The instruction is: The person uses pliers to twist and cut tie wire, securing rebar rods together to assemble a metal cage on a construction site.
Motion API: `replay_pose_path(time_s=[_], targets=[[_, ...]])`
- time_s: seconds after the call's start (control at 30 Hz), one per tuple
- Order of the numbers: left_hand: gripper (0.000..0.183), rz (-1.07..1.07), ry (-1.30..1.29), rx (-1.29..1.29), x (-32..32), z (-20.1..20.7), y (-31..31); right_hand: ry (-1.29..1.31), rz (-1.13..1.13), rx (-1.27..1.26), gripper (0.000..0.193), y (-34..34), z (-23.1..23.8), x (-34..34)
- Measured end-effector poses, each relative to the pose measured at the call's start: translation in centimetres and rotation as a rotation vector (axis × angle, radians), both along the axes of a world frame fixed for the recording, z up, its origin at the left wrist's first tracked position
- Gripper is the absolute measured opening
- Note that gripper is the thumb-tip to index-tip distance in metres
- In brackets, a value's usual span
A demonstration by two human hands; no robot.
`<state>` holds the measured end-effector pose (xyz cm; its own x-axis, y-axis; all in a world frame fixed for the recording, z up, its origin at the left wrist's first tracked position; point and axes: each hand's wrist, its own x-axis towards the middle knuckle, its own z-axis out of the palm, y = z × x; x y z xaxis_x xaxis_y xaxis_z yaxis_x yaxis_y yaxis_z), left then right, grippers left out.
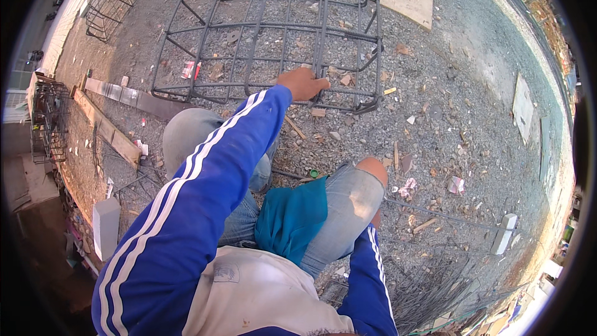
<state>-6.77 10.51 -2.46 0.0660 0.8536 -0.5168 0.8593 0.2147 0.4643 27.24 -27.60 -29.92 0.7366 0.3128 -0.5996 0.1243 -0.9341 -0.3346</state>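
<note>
Well to the left of the left hand, a wooden plank and a grey board lie slanted on the gravel ground, with a pale block standing nearer the body. The rebar cage lies under the left hand and straight ahead of it, reaching farther to that hand's left than to its right. Its bars run both across and away from the person; the top edge cuts it off, so which way its long axis points cannot be told. The left hand rests on bars near the cage's close side, right of the middle; whether the fingers wrap a bar is hidden. A teal cloth hangs over the lap, between the two hands. The right hand, apart from the left and farther from the cage, shows only as a sliver beside the knee; its grip cannot be told. Well to its right lies a whitish block.
</note>
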Motion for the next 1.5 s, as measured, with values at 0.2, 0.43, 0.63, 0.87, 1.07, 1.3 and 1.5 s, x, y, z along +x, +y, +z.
replay_pose_path(time_s=[0.2, 0.43, 0.63, 0.87, 1.07, 1.3, 1.5], targets=[[0.06, -0.025, -0.041, -0.115, -0.6, 1.6, 0.2, 0.022, 0.004, 0.044, 0.042, 2.5, 0.7, 1.3], [0.064, -0.103, 0.017, 0.012, -0.2, 1.0, -0.2, 0.067, -0.052, 0.122, 0.041, 3.0, 1.9, 2.3], [0.067, -0.126, 0.052, -0.057, 0.6, 1.2, -0.4, 0.181, -0.214, 0.343, 0.04, 1.4, 4.9, 3.9], [0.071, -0.139, 0.048, -0.094, -0.2, 0.2, 0.1, 0.331, -0.371, 0.617, 0.036, 4.4, 17.0, 2.8], [0.068, -0.112, -0.056, -0.242, 0.6, 1.3, 0.8, 0.095, -0.16, 0.839, 0.042, 8.4, 29.2, -2.6], [0.059, -0.076, -0.202, -0.297, 0.2, -0.2, 1.8, 0.771, 0.291, 0.803, 0.034, 12.5, 33.5, -11.3], [0.06, -0.058, -0.233, -0.286, 0.2, -0.2, 1.8, 1.003, 0.338, 0.465, 0.04, 19.8, 29.4, -14.5]])
